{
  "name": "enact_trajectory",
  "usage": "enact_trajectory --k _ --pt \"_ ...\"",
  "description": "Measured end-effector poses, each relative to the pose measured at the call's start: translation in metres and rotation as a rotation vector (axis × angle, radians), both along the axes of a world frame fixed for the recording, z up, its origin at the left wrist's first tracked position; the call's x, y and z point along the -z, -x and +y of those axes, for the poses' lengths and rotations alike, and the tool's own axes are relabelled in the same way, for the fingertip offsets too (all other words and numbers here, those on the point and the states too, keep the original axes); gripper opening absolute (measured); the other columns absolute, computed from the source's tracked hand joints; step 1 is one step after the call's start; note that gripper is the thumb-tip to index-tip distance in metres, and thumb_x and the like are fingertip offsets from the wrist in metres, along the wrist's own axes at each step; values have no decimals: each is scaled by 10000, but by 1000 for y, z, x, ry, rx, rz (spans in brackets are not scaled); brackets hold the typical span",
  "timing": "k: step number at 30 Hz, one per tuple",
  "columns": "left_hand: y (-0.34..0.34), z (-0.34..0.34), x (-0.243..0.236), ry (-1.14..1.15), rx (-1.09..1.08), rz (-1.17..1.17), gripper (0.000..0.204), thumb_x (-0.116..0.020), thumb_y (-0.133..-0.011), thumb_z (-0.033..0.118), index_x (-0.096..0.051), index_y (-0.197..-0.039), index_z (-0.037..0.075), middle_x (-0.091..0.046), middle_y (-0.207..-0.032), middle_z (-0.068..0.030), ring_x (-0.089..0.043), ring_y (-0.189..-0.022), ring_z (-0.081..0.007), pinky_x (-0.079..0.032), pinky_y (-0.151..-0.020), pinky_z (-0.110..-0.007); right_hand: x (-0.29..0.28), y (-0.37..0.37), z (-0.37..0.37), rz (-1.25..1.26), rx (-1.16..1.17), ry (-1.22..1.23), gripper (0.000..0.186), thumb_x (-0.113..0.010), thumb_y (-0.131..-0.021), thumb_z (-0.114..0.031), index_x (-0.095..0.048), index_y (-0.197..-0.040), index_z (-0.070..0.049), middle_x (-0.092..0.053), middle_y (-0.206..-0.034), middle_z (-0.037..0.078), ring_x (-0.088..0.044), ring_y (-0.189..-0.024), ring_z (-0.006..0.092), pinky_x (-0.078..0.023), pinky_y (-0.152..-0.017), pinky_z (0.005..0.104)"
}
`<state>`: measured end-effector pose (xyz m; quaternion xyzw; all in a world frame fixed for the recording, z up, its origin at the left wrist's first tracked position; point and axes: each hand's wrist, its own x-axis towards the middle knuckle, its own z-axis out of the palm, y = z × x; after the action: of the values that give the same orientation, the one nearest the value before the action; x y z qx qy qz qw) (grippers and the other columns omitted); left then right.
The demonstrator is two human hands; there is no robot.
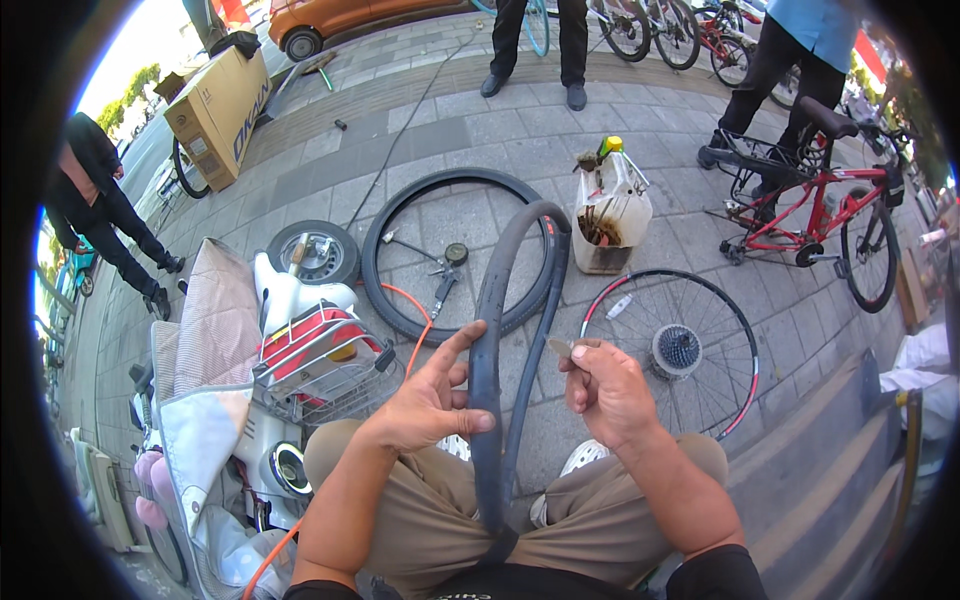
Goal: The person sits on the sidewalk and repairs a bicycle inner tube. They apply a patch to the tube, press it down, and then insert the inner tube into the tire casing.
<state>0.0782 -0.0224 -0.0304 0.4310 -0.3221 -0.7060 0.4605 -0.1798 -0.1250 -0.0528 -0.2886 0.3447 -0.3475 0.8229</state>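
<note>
A dark bicycle inner tube (487, 375) stands in a tall loop between my knees, partly inflated. My left hand (435, 390) grips its left side, thumb and forefinger pressed against the rubber. To the right of the tube, my right hand (608, 388) pinches a small flat greyish piece (559, 346), rounded and perhaps a patch, between thumb and fingers. Beyond the tube a black bicycle tire (373, 262) lies on the paving. A tire inflator with a round gauge (456, 254) rests inside it.
At right lies a spoked wheel (752, 370) with a cassette (677, 350). A cut plastic jug (630, 215) stands beyond it. A small wheel (350, 262), an orange hose (410, 296) and a scooter with a wire basket (335, 395) are left. People, a red bicycle (790, 235) and a cardboard box (215, 115) stand around.
</note>
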Motion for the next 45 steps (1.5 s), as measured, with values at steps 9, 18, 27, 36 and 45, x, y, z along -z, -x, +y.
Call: enact_trajectory --k 9,18,27,36,45 --pt "2 -1 -4 -1 -11 -7 1229 -888 -812 -88 -134 -1740 198 -574 -1294 -104 -661 -1014 -136 -631 -814 -307 4 -3 3 20 5 -5 124 -672 -1034 -140 -673 -1060 -20 -724 -934 86 -587 -611 102 -473 -516 284" --pt "0 -1 0 15 -10 7 1210 -888 -837 -29 -110 -1745 157 -572 -1312 -128 -653 -1127 -191 -641 -881 -353 1 -4 4 38 5 -14 133 -674 -1035 -145 -668 -1061 -14 -727 -936 88 -586 -606 93 -480 -515 273" --pt "-1 -1 4 21 -3 25 1188 -858 -856 -53 -104 -1747 166 -550 -1354 -129 -625 -1205 -214 -629 -949 -379 -5 -8 5 62 45 -11 177 -689 -1034 -176 -686 -995 -4 -627 -684 36 -549 -541 103 -448 -500 277" --pt "0 -1 3 29 -5 4 1204 -854 -852 -74 -95 -1750 186 -557 -1344 -116 -628 -1177 -186 -613 -949 -352 0 -3 3 35 23 -3 125 -670 -1039 -141 -667 -1046 -16 -724 -943 90 -589 -608 93 -483 -502 264" --pt "2 -2 0 22 -12 -21 1250 -882 -813 -91 -101 -1749 186 -561 -1356 -107 -653 -1092 -143 -605 -907 -319 1 -3 3 44 15 -2 139 -675 -1037 -148 -666 -1055 -11 -722 -941 94 -592 -605 93 -486 -506 267"
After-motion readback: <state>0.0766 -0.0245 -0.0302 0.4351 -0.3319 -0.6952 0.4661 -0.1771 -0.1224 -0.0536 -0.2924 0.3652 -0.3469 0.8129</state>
